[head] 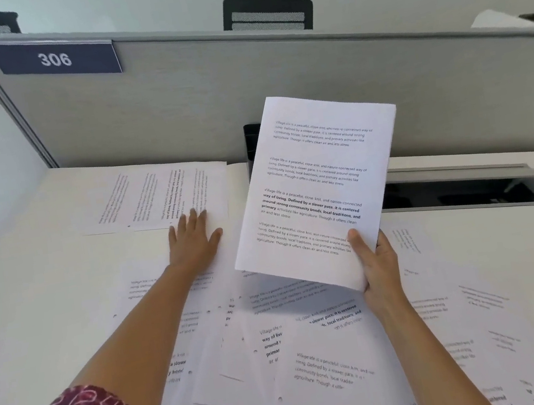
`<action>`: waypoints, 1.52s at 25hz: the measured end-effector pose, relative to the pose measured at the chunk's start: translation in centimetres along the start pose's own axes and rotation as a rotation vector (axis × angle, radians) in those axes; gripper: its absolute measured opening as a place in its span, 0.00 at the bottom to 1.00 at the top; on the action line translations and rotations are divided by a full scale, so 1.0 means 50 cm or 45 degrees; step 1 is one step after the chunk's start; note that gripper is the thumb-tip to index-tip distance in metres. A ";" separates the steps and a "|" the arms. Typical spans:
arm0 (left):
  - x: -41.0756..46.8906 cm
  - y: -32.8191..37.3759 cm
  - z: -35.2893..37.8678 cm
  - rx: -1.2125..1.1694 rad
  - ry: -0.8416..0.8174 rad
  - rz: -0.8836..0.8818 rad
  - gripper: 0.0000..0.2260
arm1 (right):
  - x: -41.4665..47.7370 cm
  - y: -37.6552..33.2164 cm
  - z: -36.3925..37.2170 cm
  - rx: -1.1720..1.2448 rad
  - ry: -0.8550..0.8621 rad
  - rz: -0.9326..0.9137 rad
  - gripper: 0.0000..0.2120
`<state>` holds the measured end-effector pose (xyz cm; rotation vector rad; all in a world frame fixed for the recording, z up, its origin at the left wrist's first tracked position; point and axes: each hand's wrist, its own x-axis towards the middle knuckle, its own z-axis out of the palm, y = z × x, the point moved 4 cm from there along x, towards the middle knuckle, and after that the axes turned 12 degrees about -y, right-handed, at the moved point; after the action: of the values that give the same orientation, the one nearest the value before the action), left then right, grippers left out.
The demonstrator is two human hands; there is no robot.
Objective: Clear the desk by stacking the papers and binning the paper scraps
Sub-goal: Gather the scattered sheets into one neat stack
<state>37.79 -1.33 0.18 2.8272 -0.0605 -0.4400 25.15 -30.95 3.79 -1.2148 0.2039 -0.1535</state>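
Observation:
Several printed white sheets (317,361) lie scattered and overlapping across the near half of the white desk (30,300). My right hand (377,265) grips a printed sheet (319,187) by its lower right corner and holds it up, tilted, above the desk. My left hand (193,237) lies flat with its fingers spread on the near edge of another sheet (157,194), which sits sideways at the far left of the desk. No paper scraps are visible.
A grey partition (209,106) with a "306" sign (55,58) closes the desk's far side. An open cable tray (464,190) is sunk into the desk at the right. A black holder (251,142) stands behind the raised sheet. Chair backs show beyond the partition.

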 end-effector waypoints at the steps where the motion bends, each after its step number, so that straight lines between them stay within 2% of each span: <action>1: 0.007 0.002 -0.001 0.036 -0.030 -0.019 0.28 | 0.003 0.000 0.000 0.003 0.003 0.002 0.14; 4: -0.001 0.008 -0.009 0.066 -0.035 -0.002 0.26 | 0.005 -0.005 0.002 0.024 0.002 -0.011 0.12; 7: -0.046 -0.008 -0.011 0.051 0.096 0.128 0.25 | -0.005 -0.008 -0.002 0.059 0.021 -0.025 0.13; 10: -0.073 -0.026 -0.025 -0.128 0.176 0.227 0.25 | -0.012 -0.008 -0.007 0.088 0.045 -0.011 0.15; 12: -0.067 -0.040 -0.036 -0.236 0.244 0.067 0.28 | -0.013 -0.005 -0.010 0.104 0.060 -0.003 0.17; 15: -0.059 -0.066 -0.033 -0.335 0.246 -0.436 0.45 | -0.005 0.001 -0.017 0.091 0.063 -0.007 0.16; 16: -0.056 -0.072 -0.029 -0.384 0.229 -0.543 0.49 | -0.003 0.001 -0.021 0.089 0.066 -0.011 0.15; 19: -0.040 -0.080 -0.033 -0.411 0.219 -0.596 0.52 | 0.003 0.005 -0.028 0.088 0.072 -0.017 0.13; 23: -0.018 -0.081 -0.047 -0.418 0.272 -0.447 0.45 | 0.008 0.013 -0.031 0.100 0.080 -0.015 0.11; 26: -0.019 -0.084 -0.063 -0.511 0.346 -0.356 0.25 | 0.010 0.014 -0.033 0.102 0.064 -0.025 0.11; 28: -0.038 -0.086 -0.076 -0.641 0.464 -0.350 0.17 | 0.010 0.013 -0.037 0.093 0.069 -0.018 0.11; 31: -0.082 -0.079 -0.092 -0.870 0.645 -0.308 0.15 | -0.001 0.005 -0.043 0.072 0.086 0.002 0.12; 33: -0.125 -0.063 -0.105 -0.986 0.708 -0.245 0.14 | -0.018 -0.004 -0.050 0.050 0.070 0.010 0.19; 34: -0.151 -0.053 -0.112 -1.051 0.724 -0.197 0.14 | -0.029 -0.004 -0.055 0.043 0.067 0.027 0.22; 38: -0.277 -0.002 -0.117 -1.345 0.697 0.057 0.12 | -0.101 -0.001 -0.085 -0.016 0.111 0.078 0.25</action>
<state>26.35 1.49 9.53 1.7992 0.1699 0.2744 19.23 -33.72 2.79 -1.2140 0.3185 -0.1524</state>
